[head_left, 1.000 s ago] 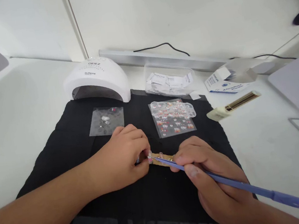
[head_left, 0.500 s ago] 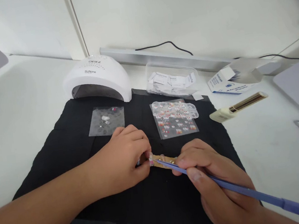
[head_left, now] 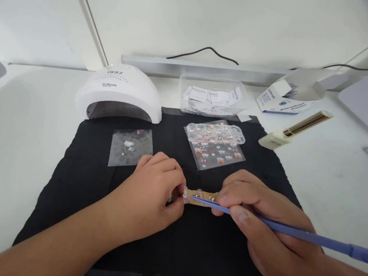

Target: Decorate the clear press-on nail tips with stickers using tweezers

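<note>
Fingers of the left hand [head_left: 157, 195] pinch a narrow tan strip [head_left: 194, 203] over black cloth [head_left: 198, 252], seemingly steadying it; those of the right hand [head_left: 267, 217] hold a slim blue-violet rod [head_left: 289, 230], tip near the strip's left end.

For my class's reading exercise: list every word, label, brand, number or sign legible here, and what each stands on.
"OEIEZ": top of the white lamp.
"SUNone": lower on the lamp; the line beneath is too small to read.
"Pad": on a sachet; the word before it is blurred.
"Alcohol Pads", apparently: front of the open box, letters blurred; its other print is too small.
Cream-and-gold bottle: markings too small to read.
</note>
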The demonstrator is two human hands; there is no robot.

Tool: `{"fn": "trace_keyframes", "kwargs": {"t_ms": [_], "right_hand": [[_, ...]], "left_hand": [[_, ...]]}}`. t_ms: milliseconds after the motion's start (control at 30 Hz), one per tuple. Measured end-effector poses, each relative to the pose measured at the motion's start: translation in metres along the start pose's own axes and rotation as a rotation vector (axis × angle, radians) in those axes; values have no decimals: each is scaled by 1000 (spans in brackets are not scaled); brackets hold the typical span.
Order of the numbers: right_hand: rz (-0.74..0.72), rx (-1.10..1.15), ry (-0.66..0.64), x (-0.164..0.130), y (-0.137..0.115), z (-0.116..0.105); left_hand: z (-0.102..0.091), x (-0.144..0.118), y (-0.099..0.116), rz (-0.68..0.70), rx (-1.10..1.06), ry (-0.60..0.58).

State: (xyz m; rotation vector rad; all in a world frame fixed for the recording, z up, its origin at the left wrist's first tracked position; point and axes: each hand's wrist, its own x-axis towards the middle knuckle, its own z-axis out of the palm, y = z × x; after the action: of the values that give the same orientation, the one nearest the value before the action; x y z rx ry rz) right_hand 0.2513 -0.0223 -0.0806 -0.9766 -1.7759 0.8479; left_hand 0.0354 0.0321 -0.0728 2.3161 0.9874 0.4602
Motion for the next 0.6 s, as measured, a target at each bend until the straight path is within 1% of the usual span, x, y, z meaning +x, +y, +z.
{"fn": "trace_keyframes", "kwargs": {"t_ms": [400,600], "right_hand": [[3,23,3,0,1,1],[-13,13,-16,-1,1,0]], "left_hand": [[0,0,0,4,0,10],[1,1,0,1,-2,7]]}}
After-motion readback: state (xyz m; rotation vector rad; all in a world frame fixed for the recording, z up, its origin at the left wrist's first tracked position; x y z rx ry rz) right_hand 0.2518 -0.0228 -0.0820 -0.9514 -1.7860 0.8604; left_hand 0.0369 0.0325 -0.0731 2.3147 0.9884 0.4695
